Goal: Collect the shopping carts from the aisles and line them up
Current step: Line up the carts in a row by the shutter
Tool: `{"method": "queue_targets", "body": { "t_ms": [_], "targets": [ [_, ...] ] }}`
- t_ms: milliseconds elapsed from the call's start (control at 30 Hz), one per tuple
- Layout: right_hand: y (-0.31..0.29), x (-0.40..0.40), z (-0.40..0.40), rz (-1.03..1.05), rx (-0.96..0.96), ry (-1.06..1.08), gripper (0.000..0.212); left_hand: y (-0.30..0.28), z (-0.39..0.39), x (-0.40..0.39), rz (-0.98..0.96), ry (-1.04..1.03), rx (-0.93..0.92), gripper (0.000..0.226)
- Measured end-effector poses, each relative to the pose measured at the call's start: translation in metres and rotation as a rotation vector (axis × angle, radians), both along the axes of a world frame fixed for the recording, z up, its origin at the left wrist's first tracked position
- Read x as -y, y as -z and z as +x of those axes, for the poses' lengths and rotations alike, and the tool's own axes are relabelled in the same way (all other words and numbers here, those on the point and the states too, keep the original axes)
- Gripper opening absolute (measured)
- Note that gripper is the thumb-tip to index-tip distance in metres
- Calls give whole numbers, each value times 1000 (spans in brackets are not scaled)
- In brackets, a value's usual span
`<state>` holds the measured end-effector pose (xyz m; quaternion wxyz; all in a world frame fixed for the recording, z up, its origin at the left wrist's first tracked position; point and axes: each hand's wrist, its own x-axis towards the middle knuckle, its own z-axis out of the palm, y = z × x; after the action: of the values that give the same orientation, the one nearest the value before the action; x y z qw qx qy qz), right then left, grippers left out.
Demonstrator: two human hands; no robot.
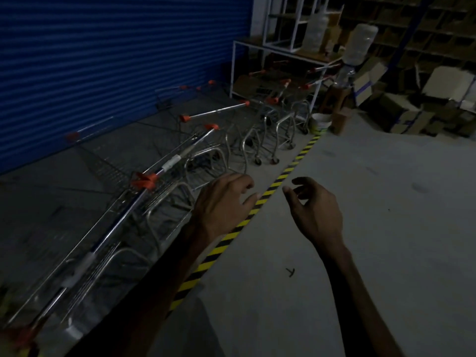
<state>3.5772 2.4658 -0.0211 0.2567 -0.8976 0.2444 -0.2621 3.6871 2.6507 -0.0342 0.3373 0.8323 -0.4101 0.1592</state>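
Observation:
Several metal shopping carts with orange handle ends stand in a row along the blue shutter, left of a yellow-black floor stripe (260,203). The nearest cart's handle (144,182) runs diagonally at lower left. Another cart handle (215,110) lies farther back, and more carts (273,119) stand by the white frame. My left hand (224,203) hovers just right of the nearest carts, fingers loosely curled, holding nothing. My right hand (315,211) floats over the bare floor with fingers apart and empty. Neither hand touches a cart.
A blue roller shutter (116,60) closes the left side. A white metal frame table (283,55) holds large water bottles (359,45). A white bucket (320,123) and cardboard boxes (401,109) sit at back right. Grey concrete floor (360,228) spreads to the right.

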Motion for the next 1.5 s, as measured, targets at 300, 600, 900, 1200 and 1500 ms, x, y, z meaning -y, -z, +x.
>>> {"method": "queue_targets", "body": {
  "t_ms": [300, 600, 900, 1200, 1500],
  "targets": [
    [14, -21, 37, 71, 21, -315, 42, 6, -24, -55, 39, -291, -15, 19],
    [68, -116, 84, 90, -24, -731, 37, 47, -83, -164, 132, -705, -181, 28],
    [85, -189, 121, 62, -159, -1060, 32, 90, -93, -240, 119, -894, -228, 27],
    [83, -223, 165, -15, -202, -1054, 26, 92, -33, -259, 104, -845, -222, 30],
    [109, -230, 203, -112, -345, -1065, 23, 124, 18, -270, 134, -801, -352, 39]
  ]
}}
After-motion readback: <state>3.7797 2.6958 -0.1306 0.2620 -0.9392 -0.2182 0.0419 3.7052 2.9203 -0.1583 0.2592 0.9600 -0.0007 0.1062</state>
